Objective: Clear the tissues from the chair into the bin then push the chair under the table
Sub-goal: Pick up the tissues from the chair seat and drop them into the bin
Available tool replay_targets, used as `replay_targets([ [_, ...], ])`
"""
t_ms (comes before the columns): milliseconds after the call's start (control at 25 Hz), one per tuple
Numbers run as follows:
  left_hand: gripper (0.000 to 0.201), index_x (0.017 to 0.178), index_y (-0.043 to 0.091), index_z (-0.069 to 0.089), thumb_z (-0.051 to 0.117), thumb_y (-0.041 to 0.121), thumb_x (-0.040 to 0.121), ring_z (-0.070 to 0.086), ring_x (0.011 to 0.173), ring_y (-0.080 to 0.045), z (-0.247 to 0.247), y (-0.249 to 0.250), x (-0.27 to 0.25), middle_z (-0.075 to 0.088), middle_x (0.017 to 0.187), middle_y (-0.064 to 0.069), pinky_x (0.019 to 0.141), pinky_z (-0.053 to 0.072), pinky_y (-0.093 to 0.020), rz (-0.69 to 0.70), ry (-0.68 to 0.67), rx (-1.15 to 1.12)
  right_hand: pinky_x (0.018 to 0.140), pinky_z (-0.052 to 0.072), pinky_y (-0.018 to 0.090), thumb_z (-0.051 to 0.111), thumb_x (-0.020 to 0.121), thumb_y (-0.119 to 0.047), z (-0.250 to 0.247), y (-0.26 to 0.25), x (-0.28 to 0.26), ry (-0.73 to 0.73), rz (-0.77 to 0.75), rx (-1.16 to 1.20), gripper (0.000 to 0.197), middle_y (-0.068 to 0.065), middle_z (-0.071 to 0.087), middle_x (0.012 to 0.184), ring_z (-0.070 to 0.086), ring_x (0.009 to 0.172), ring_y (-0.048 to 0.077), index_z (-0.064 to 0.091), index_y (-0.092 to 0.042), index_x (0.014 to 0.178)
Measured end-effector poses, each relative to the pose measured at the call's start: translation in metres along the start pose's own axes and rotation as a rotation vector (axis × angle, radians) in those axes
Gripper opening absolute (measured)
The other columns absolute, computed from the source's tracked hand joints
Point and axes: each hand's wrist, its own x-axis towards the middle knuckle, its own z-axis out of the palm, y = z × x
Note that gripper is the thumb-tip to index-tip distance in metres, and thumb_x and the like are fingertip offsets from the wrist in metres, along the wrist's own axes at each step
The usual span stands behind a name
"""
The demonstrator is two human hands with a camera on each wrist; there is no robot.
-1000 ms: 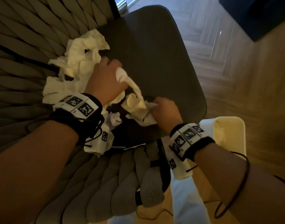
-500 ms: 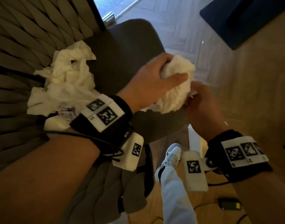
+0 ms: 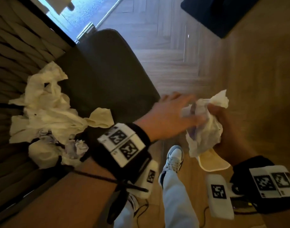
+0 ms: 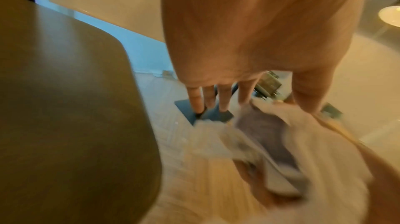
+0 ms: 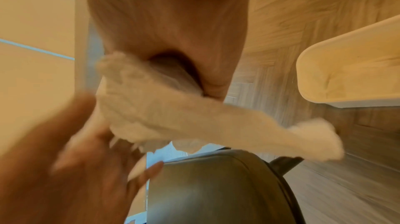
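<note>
Right hand (image 3: 226, 129) fingers curled tight round a crumpled wad of tissues (image 3: 205, 125), held off the chair (image 3: 108, 76) edge, above the bin (image 3: 213, 163). Left hand (image 3: 170, 117) fingers straight and spread, touching the wad's side. Remaining pile of tissues (image 3: 47, 112) lies on the seat's left part

The chair (image 3: 108, 76) seat is dark grey; its woven back (image 3: 14, 51), at nine o'clock, is taupe. White tissues (image 3: 47, 112) lie heaped there, some tinged lilac. A white and lilac wad (image 3: 205, 127) sits at three o'clock. The bin (image 3: 213, 163) is cream. The floor (image 3: 173, 51) is pale herringbone wood. The rug (image 3: 223, 12) is navy.
</note>
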Motion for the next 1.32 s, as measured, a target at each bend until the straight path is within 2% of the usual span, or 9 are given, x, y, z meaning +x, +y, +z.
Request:
replay_targets([
  [120, 0.063, 0.138, 0.027, 0.038, 0.057, 0.053, 0.085, 0.046, 0.125, -0.027, -0.029, -0.08, -0.021, 0.036, 0.143, -0.005, 0.097, 0.043, -0.042, -0.501, 0.203, 0.261, 0.052, 0.055, 0.02, 0.049, 0.092, -0.026, 0.003, 0.012, 0.006, -0.069, 0.09, 0.007, 0.016, -0.007, 0.075, 0.07, 0.071, 0.064, 0.005, 0.062, -0.018, 0.098],
  [200, 0.079, 0.141, 0.021, 0.031, 0.067, 0.052, 0.078, 0.047, 0.125, -0.034, -0.041, -0.125, -0.035, 0.033, 0.144, -0.012, 0.095, 0.045, -0.046, -0.805, 0.14, 0.373, 0.056, 0.055, 0.021, 0.05, 0.091, -0.027, 0.012, 0.017, 0.011, -0.117, 0.121, -0.023, 0.03, 0.004, 0.074, 0.087, 0.073, 0.074, 0.011, 0.06, -0.01, 0.114],
  [280, 0.089, 0.142, 0.017, 0.026, 0.074, 0.047, 0.073, 0.044, 0.127, -0.037, -0.037, -0.152, -0.038, 0.034, 0.144, -0.016, 0.098, 0.043, -0.045, -0.902, 0.072, 0.332, 0.058, 0.055, 0.023, 0.052, 0.091, -0.028, 0.018, 0.022, 0.017, -0.123, 0.124, -0.062, 0.038, 0.009, 0.071, 0.097, 0.072, 0.081, 0.014, 0.057, -0.009, 0.123],
  [600, 0.044, 0.121, 0.015, 0.052, 0.058, 0.042, 0.087, 0.056, 0.11, -0.036, -0.03, -0.159, -0.022, 0.051, 0.126, -0.015, 0.088, 0.047, -0.045, -0.733, 0.187, 0.377, 0.081, 0.054, 0.038, 0.055, 0.09, -0.03, 0.009, 0.034, 0.033, -0.084, 0.1, -0.062, 0.041, 0.016, 0.067, 0.118, 0.067, 0.105, 0.029, 0.054, -0.013, 0.126],
  [840, 0.025, 0.09, 0.024, 0.053, 0.052, 0.049, 0.091, 0.057, 0.066, -0.005, -0.002, -0.018, 0.056, 0.055, 0.073, 0.01, 0.058, 0.043, -0.019, -0.198, 0.145, 0.111, 0.069, 0.056, 0.041, 0.056, 0.086, -0.034, -0.07, 0.039, 0.027, 0.169, 0.058, -0.134, 0.029, 0.017, 0.072, 0.103, 0.069, 0.096, 0.035, 0.065, -0.017, 0.108],
  [920, 0.029, 0.088, 0.015, 0.057, 0.054, 0.044, 0.091, 0.059, 0.064, -0.013, 0.041, 0.028, 0.093, 0.057, 0.069, 0.007, 0.058, 0.05, -0.024, -0.108, 0.017, -0.031, 0.067, 0.056, 0.041, 0.058, 0.079, -0.043, -0.112, 0.044, 0.023, 0.28, 0.067, -0.224, 0.039, 0.015, 0.073, 0.1, 0.07, 0.093, 0.034, 0.067, -0.018, 0.108],
  [1040, 0.03, 0.074, 0.014, 0.058, 0.055, 0.043, 0.085, 0.07, 0.068, -0.029, 0.114, 0.06, 0.141, 0.07, 0.071, -0.007, 0.067, 0.061, -0.037, -0.203, -0.142, -0.084, 0.075, 0.057, 0.051, 0.063, 0.073, -0.051, -0.17, 0.062, 0.024, 0.426, 0.102, -0.325, 0.049, 0.015, 0.073, 0.1, 0.07, 0.088, 0.03, 0.066, -0.016, 0.109],
  [1120, 0.028, 0.08, 0.012, 0.066, 0.057, 0.038, 0.08, 0.073, 0.071, -0.028, 0.159, 0.055, 0.163, 0.074, 0.078, -0.01, 0.07, 0.062, -0.041, -0.359, -0.199, -0.144, 0.076, 0.056, 0.043, 0.067, 0.08, -0.042, -0.197, 0.086, 0.036, 0.455, 0.129, -0.373, 0.047, 0.011, 0.069, 0.107, 0.067, 0.089, 0.024, 0.06, -0.012, 0.115],
  [1320, 0.046, 0.091, 0.008, 0.068, 0.058, 0.046, 0.066, 0.072, 0.076, -0.032, 0.245, 0.004, 0.195, 0.073, 0.087, -0.015, 0.076, 0.06, -0.047, -0.695, -0.183, -0.399, 0.092, 0.05, 0.047, 0.071, 0.077, -0.042, -0.22, 0.156, 0.07, 0.273, 0.353, -0.587, 0.063, 0.012, 0.063, 0.122, 0.061, 0.107, 0.029, 0.05, -0.012, 0.128],
])
